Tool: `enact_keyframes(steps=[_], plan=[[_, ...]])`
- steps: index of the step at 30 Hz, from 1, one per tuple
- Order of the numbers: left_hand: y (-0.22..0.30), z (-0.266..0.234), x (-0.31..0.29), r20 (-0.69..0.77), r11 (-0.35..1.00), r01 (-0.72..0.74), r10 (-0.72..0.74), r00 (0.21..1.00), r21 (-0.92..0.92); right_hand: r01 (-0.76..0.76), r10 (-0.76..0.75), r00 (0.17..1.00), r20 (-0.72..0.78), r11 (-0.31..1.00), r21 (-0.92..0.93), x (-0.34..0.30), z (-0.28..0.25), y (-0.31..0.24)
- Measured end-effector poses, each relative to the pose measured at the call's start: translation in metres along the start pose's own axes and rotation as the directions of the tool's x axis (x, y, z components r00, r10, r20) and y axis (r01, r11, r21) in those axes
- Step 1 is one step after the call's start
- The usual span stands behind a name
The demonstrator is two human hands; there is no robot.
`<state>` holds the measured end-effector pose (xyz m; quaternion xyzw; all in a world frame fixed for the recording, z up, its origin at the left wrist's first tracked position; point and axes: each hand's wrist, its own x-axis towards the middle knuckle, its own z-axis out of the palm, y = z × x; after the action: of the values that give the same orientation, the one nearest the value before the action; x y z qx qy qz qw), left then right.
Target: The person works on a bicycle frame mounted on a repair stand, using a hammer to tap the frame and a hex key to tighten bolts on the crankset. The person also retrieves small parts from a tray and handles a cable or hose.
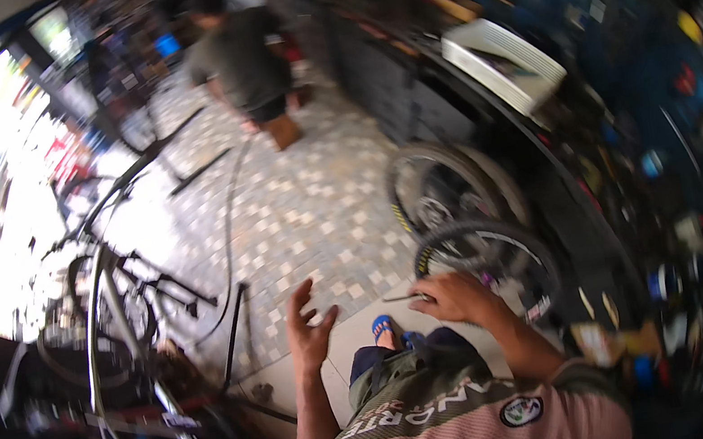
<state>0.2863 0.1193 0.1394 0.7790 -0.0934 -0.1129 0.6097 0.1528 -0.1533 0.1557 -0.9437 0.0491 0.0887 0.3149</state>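
Observation:
My left hand (306,328) is raised in front of my body, empty, with thumb and fingers apart. My right hand (456,299) is closed on a thin metal rod that looks like a hex key (398,299), its long part pointing left toward my other hand. Left of me a bicycle frame (109,297) stands upright, apart from both hands. Just beyond my right hand, loose bicycle wheels (407,197) with black tyres lean against a dark workbench. Motion blur softens the finer details.
A person (247,67) sits low on the tiled floor (321,197) ahead, back toward me. A white tray (522,85) rests on the cluttered workbench at right. Dark stand legs (237,336) and a thin hose (227,211) cross the floor at left. Another bicycle (140,296) stands behind the frame.

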Motion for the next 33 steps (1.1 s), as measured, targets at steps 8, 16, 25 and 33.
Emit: enact_keyframes(steps=[8,16,25,33], plan=[[0.005,0.016,0.057,0.211,0.956,-0.138,0.083,0.974,0.260,-0.186,0.217,0.959,-0.182,0.968,0.169,-0.027,-0.023,0.032],[0.034,0.097,0.063,0.262,0.989,-0.062,0.024,0.965,0.135,-0.237,0.380,0.762,-0.524,0.917,0.322,-0.078,-0.085,0.158],[0.036,0.172,-0.023,0.367,0.956,-0.102,-0.007,0.930,0.274,-0.669,0.390,0.326,-0.861,0.739,0.081,-0.067,-0.175,0.433],[0.034,0.188,-0.068,0.248,0.934,0.034,-0.130,0.960,0.356,-0.867,0.435,0.336,-0.835,0.490,-0.093,-0.052,-0.190,0.454]])
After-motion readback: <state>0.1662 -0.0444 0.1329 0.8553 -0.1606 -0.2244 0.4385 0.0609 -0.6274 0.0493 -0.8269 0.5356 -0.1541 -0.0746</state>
